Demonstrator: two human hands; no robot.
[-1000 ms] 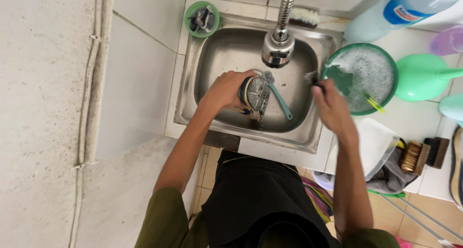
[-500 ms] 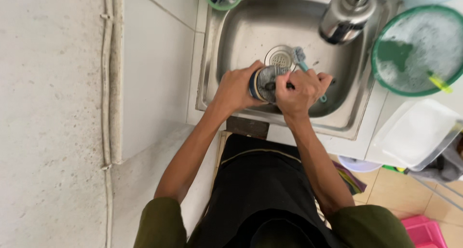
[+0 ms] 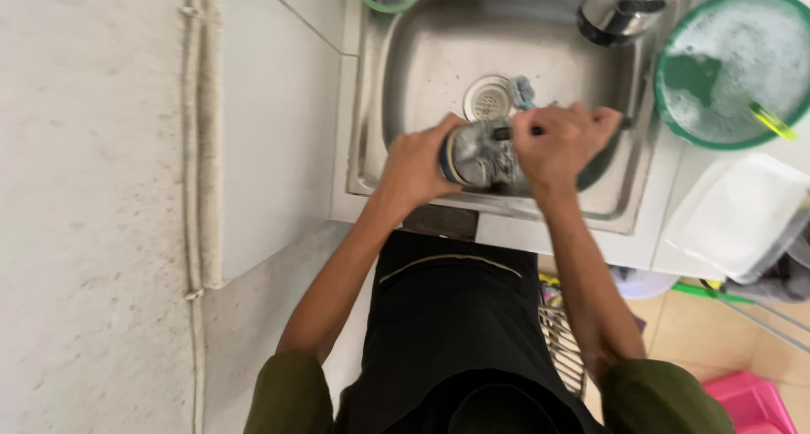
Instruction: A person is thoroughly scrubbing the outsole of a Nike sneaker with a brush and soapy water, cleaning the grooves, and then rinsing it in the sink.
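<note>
In the head view, a round metal container (image 3: pixel 477 153) with a blue rim is held on its side over the front part of the sink (image 3: pixel 422 71), just in front of the drain (image 3: pixel 488 98). Its long axis runs left to right. It is gripped by the left hand (image 3: pixel 415 166). The right hand (image 3: pixel 561 143) is clenched around a brush (image 3: pixel 521 105) pressed against the container's blurred, wet grey surface.

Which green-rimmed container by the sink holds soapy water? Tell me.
The large green basin right of the sink, full of foam with a green sponge in it. The small green cup at the sink's upper left shows no foam.
</note>
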